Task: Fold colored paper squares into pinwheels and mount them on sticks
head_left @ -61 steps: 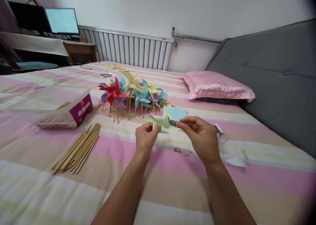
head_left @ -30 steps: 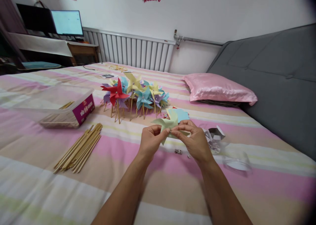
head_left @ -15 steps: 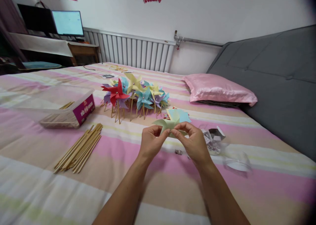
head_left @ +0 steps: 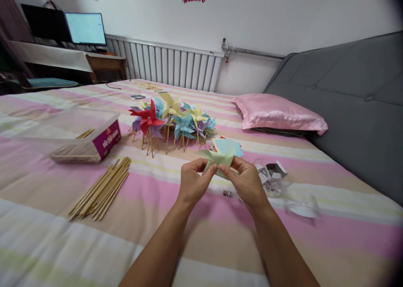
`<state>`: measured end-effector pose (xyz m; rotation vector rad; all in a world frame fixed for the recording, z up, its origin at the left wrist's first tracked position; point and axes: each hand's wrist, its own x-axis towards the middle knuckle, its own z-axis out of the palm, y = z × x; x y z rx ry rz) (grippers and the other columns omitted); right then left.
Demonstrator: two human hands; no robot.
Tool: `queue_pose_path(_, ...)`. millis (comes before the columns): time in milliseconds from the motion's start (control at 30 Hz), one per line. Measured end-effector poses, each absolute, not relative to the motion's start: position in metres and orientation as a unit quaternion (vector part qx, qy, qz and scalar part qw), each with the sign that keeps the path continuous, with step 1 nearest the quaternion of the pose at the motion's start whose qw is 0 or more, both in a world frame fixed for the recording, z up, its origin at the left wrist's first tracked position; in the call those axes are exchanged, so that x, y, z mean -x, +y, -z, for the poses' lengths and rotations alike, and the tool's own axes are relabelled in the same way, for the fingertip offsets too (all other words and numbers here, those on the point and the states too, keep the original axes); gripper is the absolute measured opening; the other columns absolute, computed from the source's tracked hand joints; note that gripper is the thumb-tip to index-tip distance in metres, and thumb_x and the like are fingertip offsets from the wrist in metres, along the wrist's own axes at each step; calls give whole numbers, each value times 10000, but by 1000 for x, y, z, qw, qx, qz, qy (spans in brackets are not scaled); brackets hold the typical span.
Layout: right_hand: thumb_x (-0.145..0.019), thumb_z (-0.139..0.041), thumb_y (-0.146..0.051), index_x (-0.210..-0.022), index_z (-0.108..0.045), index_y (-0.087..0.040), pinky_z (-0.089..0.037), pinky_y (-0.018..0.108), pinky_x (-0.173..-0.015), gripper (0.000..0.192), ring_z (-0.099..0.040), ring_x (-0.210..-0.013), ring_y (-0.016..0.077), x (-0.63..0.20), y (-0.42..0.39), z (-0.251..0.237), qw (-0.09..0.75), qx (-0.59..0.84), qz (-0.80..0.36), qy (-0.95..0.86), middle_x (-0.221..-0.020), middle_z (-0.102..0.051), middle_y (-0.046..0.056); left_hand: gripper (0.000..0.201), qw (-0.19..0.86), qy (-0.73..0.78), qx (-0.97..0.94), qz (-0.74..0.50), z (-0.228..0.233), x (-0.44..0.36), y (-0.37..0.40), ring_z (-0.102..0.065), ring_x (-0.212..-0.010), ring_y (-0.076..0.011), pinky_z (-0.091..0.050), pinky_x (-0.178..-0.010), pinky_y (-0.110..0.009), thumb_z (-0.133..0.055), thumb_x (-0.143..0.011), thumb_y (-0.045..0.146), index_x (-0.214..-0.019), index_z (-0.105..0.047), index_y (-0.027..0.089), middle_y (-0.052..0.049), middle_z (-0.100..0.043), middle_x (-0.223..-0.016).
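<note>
Both of my hands hold a pale green paper pinwheel head [head_left: 218,158] above the striped bed. My left hand [head_left: 192,182] pinches its left side and my right hand [head_left: 247,182] pinches its right side, fingertips meeting at the centre. Just behind it lies a small stack of cut paper squares [head_left: 229,146], light blue on top. A cluster of finished pinwheels [head_left: 170,118] on wooden sticks stands further back. A bundle of bare wooden sticks [head_left: 102,188] lies to the left. A few small metal pins [head_left: 227,193] lie on the sheet below my hands.
A clear plastic box [head_left: 67,135] with a purple label holds more sticks at the left. A clear round container [head_left: 301,204] and a small opened packet [head_left: 273,171] lie at the right. A pink pillow [head_left: 278,114] rests by the grey headboard [head_left: 352,93]. A radiator and a desk with monitors stand behind.
My hands have closed in together on the green pinwheel head, fingertips now meeting at its centre. The view has shifted slightly; nothing else on the bed has moved.
</note>
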<state>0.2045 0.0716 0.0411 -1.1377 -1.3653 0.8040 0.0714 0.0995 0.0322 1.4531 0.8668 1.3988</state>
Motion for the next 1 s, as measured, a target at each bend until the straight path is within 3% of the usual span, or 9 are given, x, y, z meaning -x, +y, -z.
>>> queue_pose_path(333, -785, -642, -350, -1026, -679, -192, -451, 396, -906, 290, -624, -980, 233, -203, 74, -36, 582, 455, -378, -558, -1026, -703, 72, 128, 429, 366, -592, -575, -31, -73, 98, -531, -569, -113, -424, -564, -225, -667, -696, 252, -650, -673, 132, -9, -620, -597)
queue_pose_path(1000, -750, -679, -379, -1007, -689, -206, -452, 404, -916, 311, -643, -949, 226, -201, 74, -35, 595, 426, -428, -530, -1010, -712, 65, 131, 412, 362, -601, -581, -26, -75, 97, -484, -564, -102, -395, -546, -217, -648, -724, 249, -643, -641, 146, 14, -571, -585)
